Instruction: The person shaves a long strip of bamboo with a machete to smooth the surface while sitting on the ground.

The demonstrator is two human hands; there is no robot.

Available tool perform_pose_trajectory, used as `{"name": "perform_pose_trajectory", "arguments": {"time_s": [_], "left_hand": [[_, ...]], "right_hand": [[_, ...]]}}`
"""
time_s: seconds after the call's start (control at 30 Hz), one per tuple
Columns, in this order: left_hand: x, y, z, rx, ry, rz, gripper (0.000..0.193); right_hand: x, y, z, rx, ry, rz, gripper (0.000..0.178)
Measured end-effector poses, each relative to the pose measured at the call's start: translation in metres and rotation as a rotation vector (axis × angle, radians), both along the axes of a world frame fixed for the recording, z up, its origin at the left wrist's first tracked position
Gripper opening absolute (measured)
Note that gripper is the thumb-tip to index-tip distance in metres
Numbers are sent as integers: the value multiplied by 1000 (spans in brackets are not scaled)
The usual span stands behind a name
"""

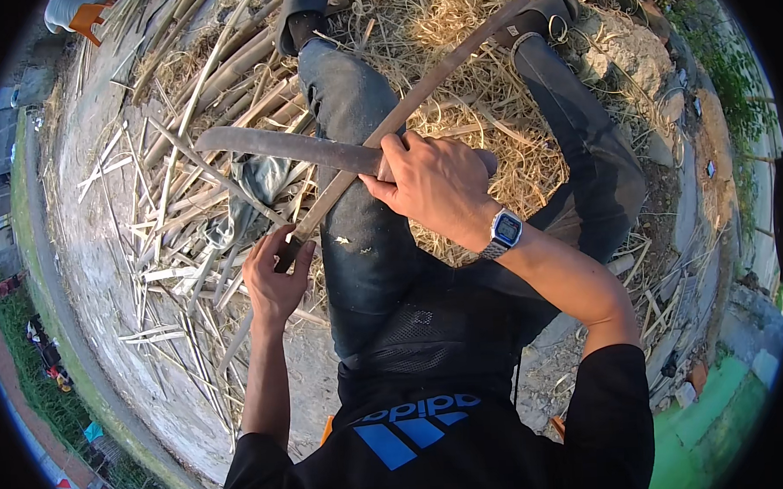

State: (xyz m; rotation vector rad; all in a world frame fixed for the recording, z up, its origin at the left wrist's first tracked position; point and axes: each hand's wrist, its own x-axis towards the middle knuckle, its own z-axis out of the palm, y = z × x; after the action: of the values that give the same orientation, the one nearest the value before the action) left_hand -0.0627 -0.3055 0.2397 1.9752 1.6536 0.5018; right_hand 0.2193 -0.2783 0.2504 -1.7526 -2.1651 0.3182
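Note:
Across my left thigh runs a long brown split bamboo strip (462,56), slanting from the lower left up to my right foot. My left hand (273,283) is closed around its lower end, thumb on one side and fingers on the other. In my right hand (439,183) is a machete (274,146), gripped by the handle. Its dark, curved blade points left and crosses over the strip just left of my right fingers. My right thumb and index finger are close to the strip; whether they also press on it I cannot tell.
Split bamboo pieces (176,219) are heaped to the left, with a grey-green cloth (262,178) among them. Curly shavings (509,143) cover the ground between my legs. Broken rubble (628,59) lies beyond my right leg. An orange chair (86,22) stands at the far left.

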Motion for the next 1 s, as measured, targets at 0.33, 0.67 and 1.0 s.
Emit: {"name": "perform_pose_trajectory", "arguments": {"time_s": [0.33, 0.67, 1.0], "left_hand": [[-88, 4, 8, -229, 48, -126, 59], [-239, -105, 21, -755, -270, 100, 70], [-118, -79, -4, -95, 52, 219, 28]], "right_hand": [[3, -2, -1, -33, 54, -27, 39], [6, 3, -13, -17, 244, -32, 37], [21, -18, -8, -212, 402, -161, 52]]}}
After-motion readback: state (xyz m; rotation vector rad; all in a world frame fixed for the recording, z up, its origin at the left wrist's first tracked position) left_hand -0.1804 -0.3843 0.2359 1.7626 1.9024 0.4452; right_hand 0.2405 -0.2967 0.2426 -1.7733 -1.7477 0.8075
